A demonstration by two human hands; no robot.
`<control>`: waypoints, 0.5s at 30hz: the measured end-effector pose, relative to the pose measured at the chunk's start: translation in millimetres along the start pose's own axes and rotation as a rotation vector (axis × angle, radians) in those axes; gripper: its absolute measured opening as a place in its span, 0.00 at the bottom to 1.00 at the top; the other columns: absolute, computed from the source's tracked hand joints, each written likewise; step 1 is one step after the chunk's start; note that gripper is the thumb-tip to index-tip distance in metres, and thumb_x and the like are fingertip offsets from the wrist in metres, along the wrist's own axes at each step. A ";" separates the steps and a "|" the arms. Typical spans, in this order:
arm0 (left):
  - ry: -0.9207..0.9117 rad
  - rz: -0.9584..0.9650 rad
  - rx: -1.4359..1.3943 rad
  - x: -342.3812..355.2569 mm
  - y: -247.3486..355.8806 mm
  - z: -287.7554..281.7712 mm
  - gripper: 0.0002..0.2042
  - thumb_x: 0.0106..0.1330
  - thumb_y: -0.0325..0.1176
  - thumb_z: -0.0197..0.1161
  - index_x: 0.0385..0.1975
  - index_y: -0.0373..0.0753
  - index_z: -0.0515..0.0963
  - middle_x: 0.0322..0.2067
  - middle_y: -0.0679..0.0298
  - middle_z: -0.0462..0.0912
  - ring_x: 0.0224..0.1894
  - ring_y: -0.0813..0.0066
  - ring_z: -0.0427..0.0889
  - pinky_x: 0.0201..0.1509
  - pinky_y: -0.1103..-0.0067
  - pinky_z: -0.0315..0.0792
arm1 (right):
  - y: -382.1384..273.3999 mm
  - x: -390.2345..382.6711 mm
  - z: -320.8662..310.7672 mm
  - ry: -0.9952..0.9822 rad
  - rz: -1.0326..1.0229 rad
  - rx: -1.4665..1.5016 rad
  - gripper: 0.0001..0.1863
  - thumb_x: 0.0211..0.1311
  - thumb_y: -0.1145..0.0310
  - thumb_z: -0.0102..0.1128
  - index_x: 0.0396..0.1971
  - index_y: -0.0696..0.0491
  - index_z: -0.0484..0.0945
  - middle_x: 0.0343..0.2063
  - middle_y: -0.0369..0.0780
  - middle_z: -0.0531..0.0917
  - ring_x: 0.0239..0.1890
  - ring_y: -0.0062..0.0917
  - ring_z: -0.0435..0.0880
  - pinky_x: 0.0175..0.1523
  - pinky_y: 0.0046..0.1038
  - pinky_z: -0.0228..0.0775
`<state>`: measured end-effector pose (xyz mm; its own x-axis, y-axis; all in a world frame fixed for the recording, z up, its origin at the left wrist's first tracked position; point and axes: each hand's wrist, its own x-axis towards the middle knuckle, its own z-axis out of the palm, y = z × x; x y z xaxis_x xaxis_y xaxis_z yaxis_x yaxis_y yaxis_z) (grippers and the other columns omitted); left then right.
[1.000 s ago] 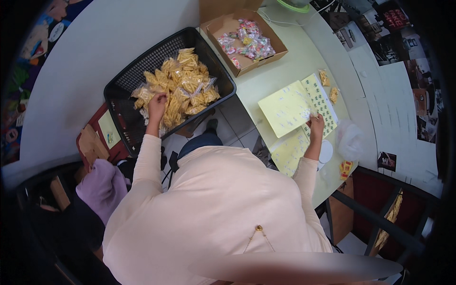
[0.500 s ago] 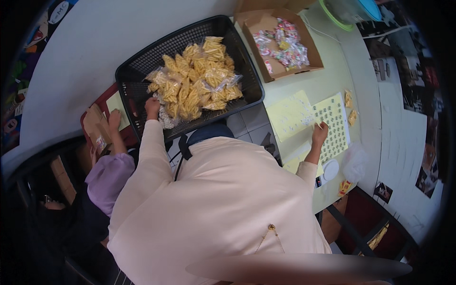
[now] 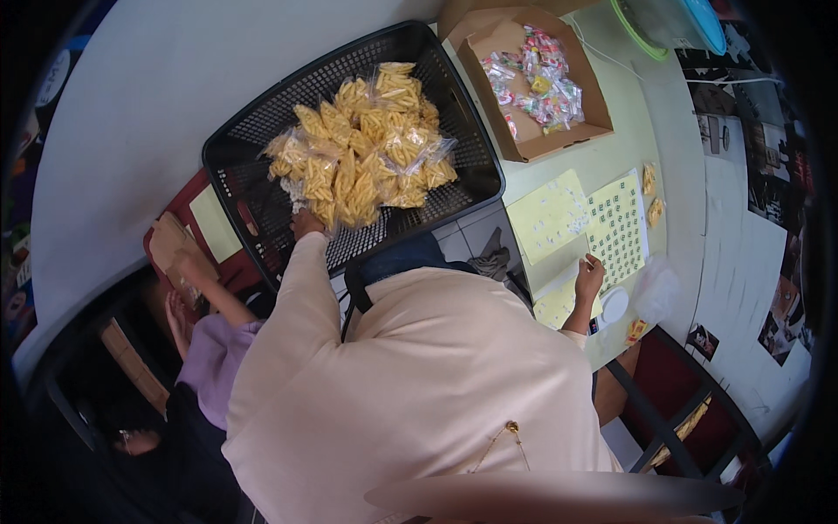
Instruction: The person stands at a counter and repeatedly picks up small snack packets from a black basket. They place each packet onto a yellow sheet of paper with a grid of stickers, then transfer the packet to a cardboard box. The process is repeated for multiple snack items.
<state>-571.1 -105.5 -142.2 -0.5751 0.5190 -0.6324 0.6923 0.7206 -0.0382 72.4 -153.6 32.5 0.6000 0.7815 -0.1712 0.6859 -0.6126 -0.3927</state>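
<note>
My left hand (image 3: 307, 224) reaches into a black plastic basket (image 3: 489, 179), at the near left side of a pile of clear bags of yellow stick-shaped snacks (image 3: 358, 140). Its fingers are partly lost among the bags, and a whitish bundle (image 3: 295, 194) lies just beyond them. Over the table at the right, my right hand (image 3: 590, 278) hovers by the lower left edge of a sheet with rows of small dark printed labels (image 3: 618, 227). Its fingertips are pinched together; whatever they hold is too small to name.
Beside the basket stands an open cardboard box (image 3: 567, 140) of small colourful wrapped packets. Yellow backing sheets (image 3: 537, 231), a round white scale (image 3: 614, 304) and a clear plastic bag (image 3: 656, 288) lie on the table (image 3: 672, 131). At the left, a person in a purple sleeve (image 3: 214, 349) handles a brown packet.
My left hand has moved nearer and a little right along the pile's edge. My right hand has drawn back toward me, off the middle of the label sheet. The view has shifted slightly.
</note>
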 end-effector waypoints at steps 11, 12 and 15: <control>-0.007 0.070 -0.158 17.3 13.2 -19.0 0.23 0.55 0.33 0.61 0.52 0.35 0.68 0.50 0.48 0.70 0.51 0.51 0.71 0.56 0.65 0.67 | -9.7 -13.8 0.6 -0.028 -0.068 -0.040 0.13 0.54 0.72 0.60 0.40 0.57 0.76 0.39 0.46 0.75 0.39 0.34 0.78 0.47 0.31 0.69; -0.015 0.086 -0.229 37.2 9.2 -9.2 0.23 0.55 0.32 0.60 0.51 0.33 0.68 0.50 0.48 0.71 0.50 0.51 0.72 0.55 0.66 0.67 | -4.5 -9.1 2.0 -0.010 -0.125 -0.018 0.13 0.52 0.73 0.61 0.39 0.57 0.77 0.38 0.46 0.75 0.38 0.34 0.78 0.47 0.31 0.70; 0.224 0.327 -1.158 47.8 18.4 -0.4 0.20 0.56 0.29 0.57 0.49 0.30 0.69 0.48 0.50 0.74 0.48 0.54 0.74 0.54 0.67 0.68 | 4.9 -2.7 10.1 0.041 -0.181 0.038 0.13 0.52 0.73 0.62 0.39 0.56 0.78 0.37 0.45 0.77 0.38 0.32 0.77 0.46 0.29 0.70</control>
<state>-586.1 -67.3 -172.9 -0.5878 0.7378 -0.3318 0.0873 0.4656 0.8807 70.1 -157.5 21.9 0.4849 0.8727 -0.0576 0.7689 -0.4567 -0.4475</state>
